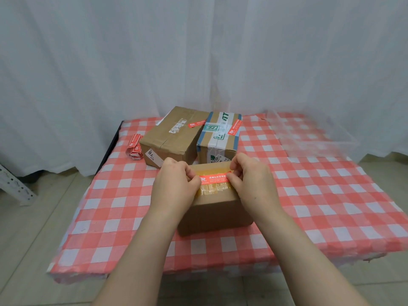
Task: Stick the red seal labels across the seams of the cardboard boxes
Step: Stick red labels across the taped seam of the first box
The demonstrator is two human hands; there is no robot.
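A small cardboard box (215,214) stands in the middle of the table, its top covered in yellowish tape. A red seal label (215,178) lies across that top. My left hand (174,186) pinches the label's left end and my right hand (249,180) pinches its right end, fingers pressed down on the box top. Behind it stand two more boxes: a brown box (167,138) with a red label (195,124) on its top, and a box with green-and-white tape (217,138) with a red label (234,127) on its top right edge.
A folded strip of spare red labels (134,147) lies at the table's back left. A clear plastic bin (309,135) stands at the back right. The checked red-and-white tablecloth (320,195) covers the table; a white curtain hangs behind it. A white metal bracket (15,186) stands on the floor at left.
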